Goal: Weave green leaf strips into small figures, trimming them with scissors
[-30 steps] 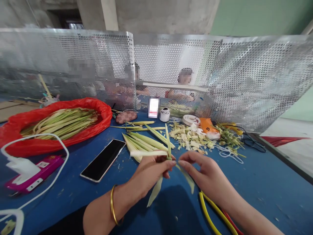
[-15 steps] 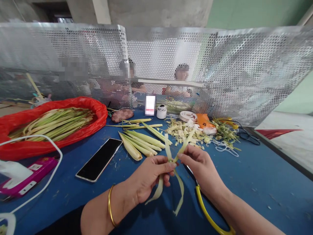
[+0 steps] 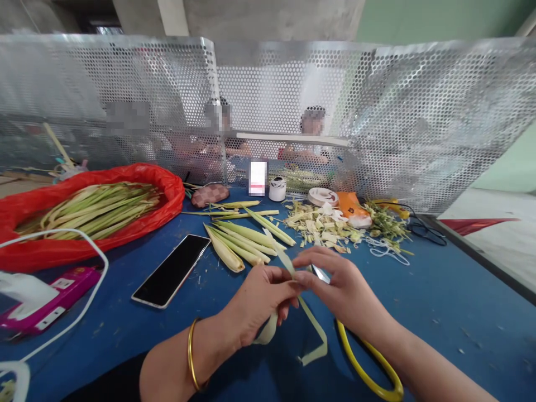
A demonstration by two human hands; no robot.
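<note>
Two grips (image 3: 262,296) (image 3: 341,285), one bangle (image 3: 191,354), one red bag (image 3: 173,195).

Blue table (image 3: 464,318), dark trim (image 3: 481,257) on right edge.
Along far edge, left to right: checked pouch (image 3: 210,195), white jar (image 3: 277,191), tape roll (image 3: 323,203). Toward far right corner: pale scraps (image 3: 316,226), black cable (image 3: 427,237). Mid-table: dark-screened phone (image 3: 171,271), fanned leaves (image 3: 245,241). Left side: red bag (image 3: 170,204), purple power strip (image 3: 86,279). Yellow-handled tool (image 3: 352,367) nearer, partly hidden.
</note>
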